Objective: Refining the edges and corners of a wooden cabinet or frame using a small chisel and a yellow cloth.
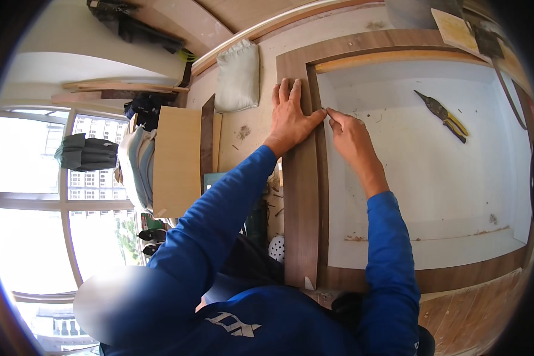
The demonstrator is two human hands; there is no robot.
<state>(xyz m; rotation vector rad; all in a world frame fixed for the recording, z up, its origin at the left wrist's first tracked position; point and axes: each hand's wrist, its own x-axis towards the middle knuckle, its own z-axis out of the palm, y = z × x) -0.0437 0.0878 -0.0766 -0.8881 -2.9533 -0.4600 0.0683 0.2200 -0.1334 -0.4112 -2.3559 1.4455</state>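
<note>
The left hand [290, 115] lies flat, fingers spread, on a smooth walnut-veneer strip [301, 202] along the white panel's [433, 178] left edge; the right hand's [349, 133] fingertips pinch the strip's thin inner edge.

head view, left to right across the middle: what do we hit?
Window → light wood board → left hand flat on the brown veneer strip → right hand at the strip's edge → white panel → snips with yellow handles.

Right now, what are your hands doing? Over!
Left hand flat on long brown wood-veneer strip. Right hand pinching its inner edge. Yellow-handled snips lie apart on white panel, nothing blocking.
</note>
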